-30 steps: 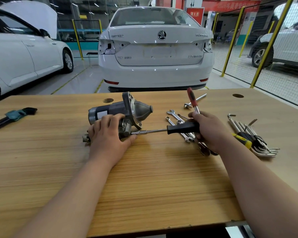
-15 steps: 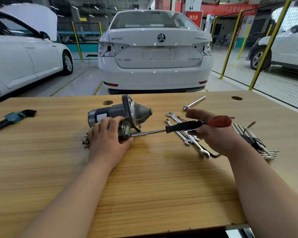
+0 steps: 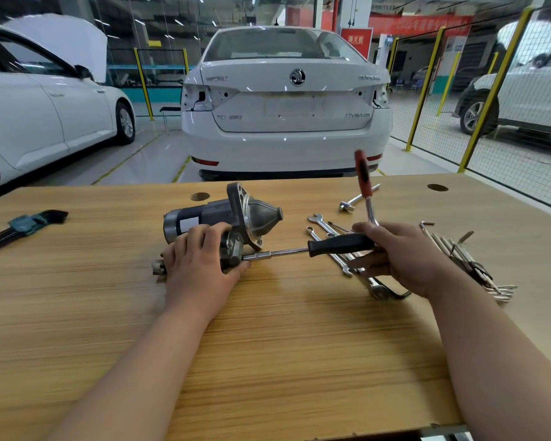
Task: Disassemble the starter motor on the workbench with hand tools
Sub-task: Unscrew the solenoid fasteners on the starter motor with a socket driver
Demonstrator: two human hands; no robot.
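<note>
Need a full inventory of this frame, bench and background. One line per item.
starter motor: 1, grey and silver, bench centre, on its side
socket driver: 1, black grip, red handle, steel shaft meeting the motor from the right
spanners: several, silver, right of the motor, partly under the right hand
extension bar: 1, silver, beyond the spanners
hex keys: a bunch, silver, bench right
key set: 1, black in teal holder, bench left
workbench: 1, light wood
cars: 3, white, behind the bench
fence posts: several, yellow, with mesh
left hand: grips the starter motor
right hand: holds the socket driver
</note>
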